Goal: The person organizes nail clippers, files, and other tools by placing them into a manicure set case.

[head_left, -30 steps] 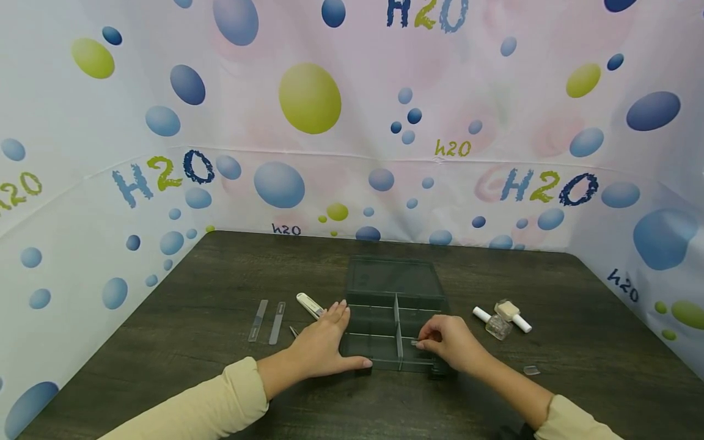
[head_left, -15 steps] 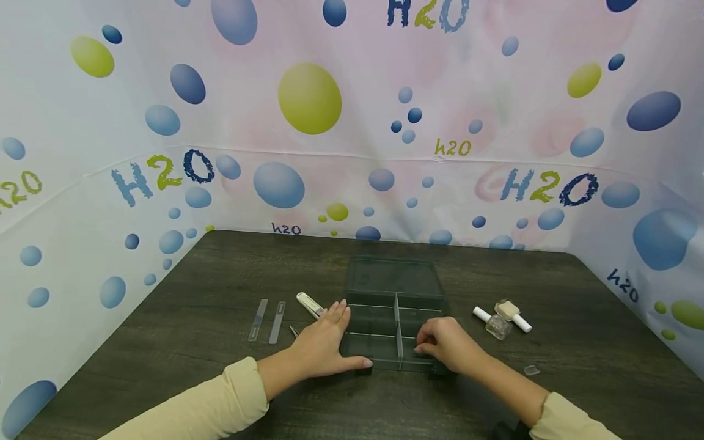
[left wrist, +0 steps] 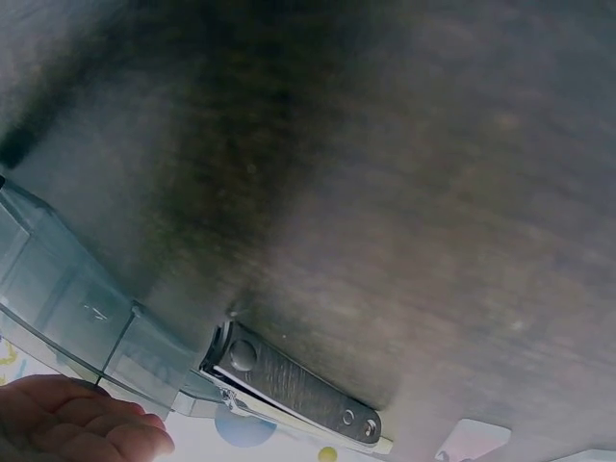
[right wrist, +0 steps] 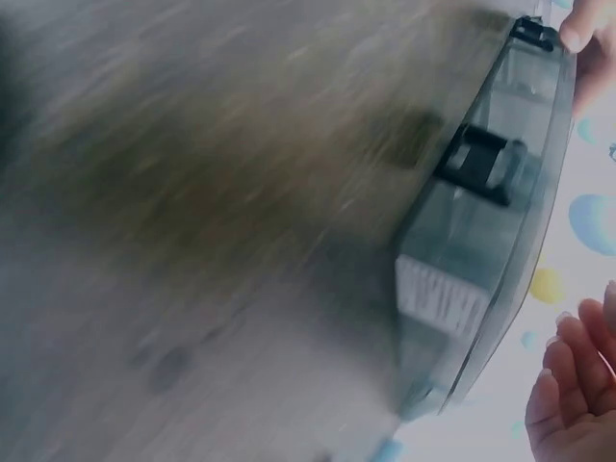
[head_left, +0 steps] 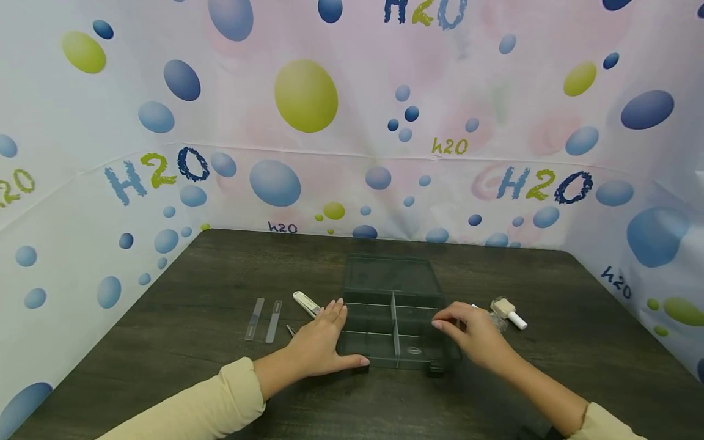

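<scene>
A divided box of translucent grey-green plastic (head_left: 368, 348) stands on a dark wood-grained table (head_left: 308, 403), its lid (head_left: 392, 275) folded back away from the person and its black clasps (head_left: 436, 367) on the near side. In the near right compartment lies a small, clear, oval piece (head_left: 414, 351). The left hand (head_left: 321, 339) rests at the box's left edge, its fingers straight and lying together, the thumb spread towards the near left corner. The right hand (head_left: 475, 333) hangs over the box's right side, fingers loosely bent, thumb tip just beside the index tip; the right wrist view shows the other fingers side by side and gripping nothing visible. Near the left hand lie a metal nail clipper with a dark lever (left wrist: 294, 385) and, partly covered by the hand, a long cream-coloured implement (head_left: 306, 302). Farther left, two narrow translucent strips (head_left: 273, 321) lie roughly parallel, apart from each other. Beyond the right hand are a square bottle of cream-coloured polish with a white cap (head_left: 504, 307) and, partly hidden, a clear glass bottle (head_left: 499, 322). A white label with dark bars (right wrist: 440, 296) marks the box's side. Behind hangs a white sheet printed with blue and yellow-green dots (head_left: 236, 110).
</scene>
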The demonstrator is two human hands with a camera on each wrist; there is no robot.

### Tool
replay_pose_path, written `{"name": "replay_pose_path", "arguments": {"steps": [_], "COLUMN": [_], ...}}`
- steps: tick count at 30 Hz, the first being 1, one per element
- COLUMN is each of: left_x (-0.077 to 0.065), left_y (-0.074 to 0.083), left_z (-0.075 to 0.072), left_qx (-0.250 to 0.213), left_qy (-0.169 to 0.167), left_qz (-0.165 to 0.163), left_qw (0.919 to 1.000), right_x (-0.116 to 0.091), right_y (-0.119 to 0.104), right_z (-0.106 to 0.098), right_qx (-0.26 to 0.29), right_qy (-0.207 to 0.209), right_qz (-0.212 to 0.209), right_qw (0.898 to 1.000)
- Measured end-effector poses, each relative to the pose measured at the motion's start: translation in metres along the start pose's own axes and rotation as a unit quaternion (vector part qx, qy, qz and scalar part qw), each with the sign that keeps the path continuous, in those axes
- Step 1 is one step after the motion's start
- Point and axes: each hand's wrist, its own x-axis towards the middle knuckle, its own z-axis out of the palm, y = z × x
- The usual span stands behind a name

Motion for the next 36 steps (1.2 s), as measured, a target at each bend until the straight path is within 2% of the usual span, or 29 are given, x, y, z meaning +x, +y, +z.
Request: {"name": "replay_pose_path", "arguments": {"steps": [7, 12, 18, 23, 29, 33, 36], "left_x": [0.000, 0.000, 0.000, 0.000, -0.001, -0.001, -0.001], "left_y": [-0.001, -0.001, -0.001, 0.000, 0.001, 0.001, 0.002], "left_z": [0.001, 0.001, 0.000, -0.001, -0.002, -0.003, -0.003], "left_qx": [-0.003, -0.006, -0.010, -0.010, -0.018, -0.019, -0.018], "left_qy": [0.003, 0.000, -0.004, -0.005, -0.010, -0.013, -0.014], "left_qz": [0.004, 0.001, -0.002, -0.003, -0.009, -0.010, -0.011], "left_qw": [1.0000, 1.0000, 0.9999, 0.9999, 0.9998, 0.9997, 0.9997], "right_x": [-0.013, -0.025, -0.043, -0.058, -0.075, -0.082, -0.085], "right_y": [0.016, 0.027, 0.044, 0.063, 0.088, 0.102, 0.111], "right_z": [-0.017, -0.030, -0.047, -0.058, -0.066, -0.069, -0.070], "right_qx": [-0.027, -0.048, -0.068, -0.082, -0.077, -0.045, -0.018], "right_qy": [0.051, 0.060, 0.037, 0.017, -0.044, -0.097, -0.113], "right_qz": [0.008, 0.030, 0.084, 0.111, 0.143, 0.134, 0.106], "right_qw": [0.998, 0.997, 0.993, 0.990, 0.986, 0.985, 0.988]}}
